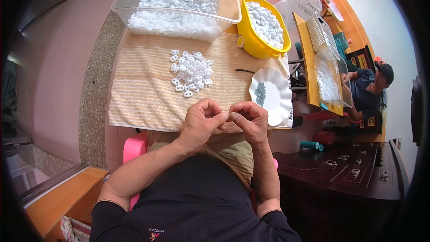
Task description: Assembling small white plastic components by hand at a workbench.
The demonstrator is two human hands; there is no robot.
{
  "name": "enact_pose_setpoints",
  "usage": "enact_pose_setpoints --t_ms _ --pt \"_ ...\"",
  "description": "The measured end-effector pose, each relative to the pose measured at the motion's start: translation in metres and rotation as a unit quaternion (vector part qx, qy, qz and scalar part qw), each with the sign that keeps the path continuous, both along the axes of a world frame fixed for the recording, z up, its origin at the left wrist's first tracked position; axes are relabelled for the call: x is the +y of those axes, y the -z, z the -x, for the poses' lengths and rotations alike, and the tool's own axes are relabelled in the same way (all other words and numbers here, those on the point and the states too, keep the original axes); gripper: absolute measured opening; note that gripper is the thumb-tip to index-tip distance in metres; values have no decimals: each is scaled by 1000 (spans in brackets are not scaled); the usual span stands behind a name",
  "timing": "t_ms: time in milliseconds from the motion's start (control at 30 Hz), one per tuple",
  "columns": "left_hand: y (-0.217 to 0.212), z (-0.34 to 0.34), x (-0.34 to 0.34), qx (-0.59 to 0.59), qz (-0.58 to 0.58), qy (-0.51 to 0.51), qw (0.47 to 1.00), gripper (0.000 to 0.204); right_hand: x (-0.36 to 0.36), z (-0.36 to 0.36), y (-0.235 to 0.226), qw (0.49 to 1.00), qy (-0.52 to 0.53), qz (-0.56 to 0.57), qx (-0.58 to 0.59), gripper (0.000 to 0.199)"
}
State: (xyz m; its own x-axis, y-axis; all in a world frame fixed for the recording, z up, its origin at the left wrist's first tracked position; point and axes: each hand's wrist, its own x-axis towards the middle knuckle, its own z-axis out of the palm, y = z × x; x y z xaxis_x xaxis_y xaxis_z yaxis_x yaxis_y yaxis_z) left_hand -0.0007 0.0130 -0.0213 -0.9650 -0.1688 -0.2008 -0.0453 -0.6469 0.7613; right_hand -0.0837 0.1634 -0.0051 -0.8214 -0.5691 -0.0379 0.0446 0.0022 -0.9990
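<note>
Over the near edge of the striped towel, my left hand and my right hand meet fingertip to fingertip. Both are closed in a pinch; whatever lies between the fingers is too small to make out. Just beyond them is a loose pile of small white oval pieces, several showing two holes. Right of my right hand stands a white plate with a wavy rim, holding a heap of tiny grey-green bits. A thin dark rod lies by the plate's far left edge.
A clear plastic bin of white pieces stands at the towel's far side, beside a yellow basin of similar pieces. To the right, another person sits by a wooden table bearing a clear bin. A pink seat shows beneath me.
</note>
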Motion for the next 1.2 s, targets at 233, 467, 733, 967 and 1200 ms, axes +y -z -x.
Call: enact_pose_setpoints --t_ms 233,467,733,967,1200 --pt "0 0 2 12 100 -15 995 13 0 0 1 999 -3 30 -28 14" --pt "-1 -2 4 19 247 -62 967 15 -1 2 3 998 -2 31 -53 14" --pt "-9 -4 2 56 391 -92 914 13 -2 2 -1 994 -15 59 -92 14" --pt "-5 -2 0 149 489 -140 848 13 -1 4 6 985 -21 101 -136 16" --pt "-6 0 0 161 504 -148 835 13 0 4 9 986 -23 87 -144 11"
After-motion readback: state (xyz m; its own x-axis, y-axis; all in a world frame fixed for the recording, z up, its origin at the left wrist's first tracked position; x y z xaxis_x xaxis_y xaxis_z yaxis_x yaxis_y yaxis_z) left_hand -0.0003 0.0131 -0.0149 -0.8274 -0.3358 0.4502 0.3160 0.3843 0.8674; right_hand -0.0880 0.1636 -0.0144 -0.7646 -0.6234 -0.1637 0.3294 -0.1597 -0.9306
